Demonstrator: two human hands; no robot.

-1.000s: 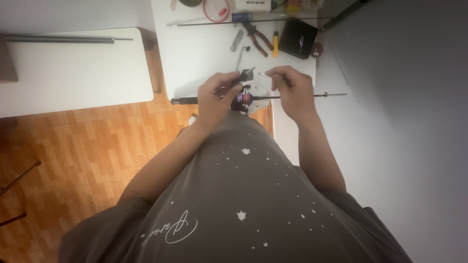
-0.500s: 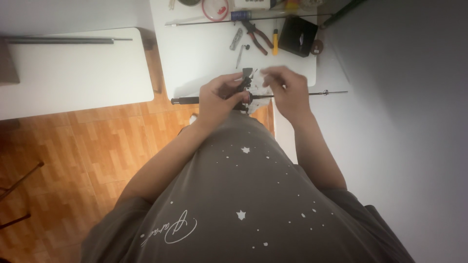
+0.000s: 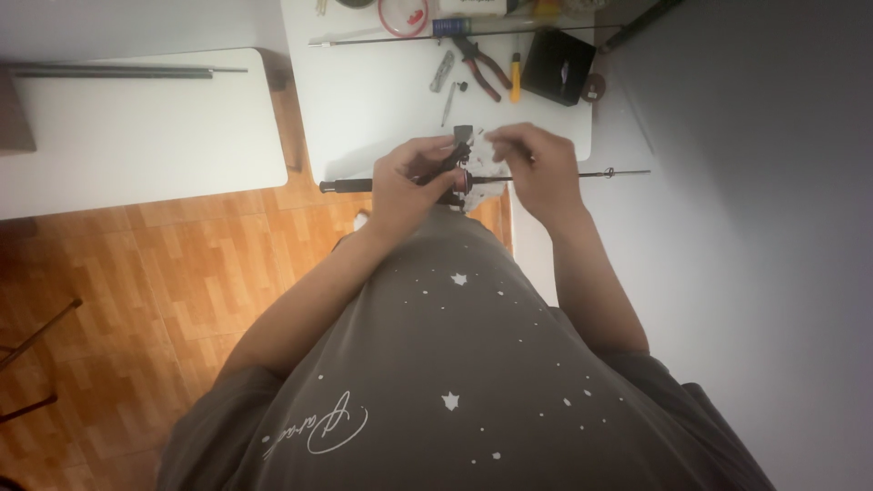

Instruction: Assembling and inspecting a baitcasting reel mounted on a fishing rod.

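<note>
At the far left we are seeing a white desk with a long dark rod lying along its far edge, and wooden floor below it. Moving right, we are looking down over a grey star-printed shirt at our own two hands, held up just in front of a second white desk.

Our left hand is clenching around the grip of a thin black fishing rod, which is running level from left to right across the near edge of that desk. A small dark reel is sitting on the rod between the two hands, touching the left fingers. Our right hand is pinching something small and pale just beside the reel; we cannot tell what it is. The rod's thin shaft is sticking out past the right hand.

Farther back on the desk, red-handled pliers, a yellow-handled tool and a black box are lying well apart from the hands.
</note>
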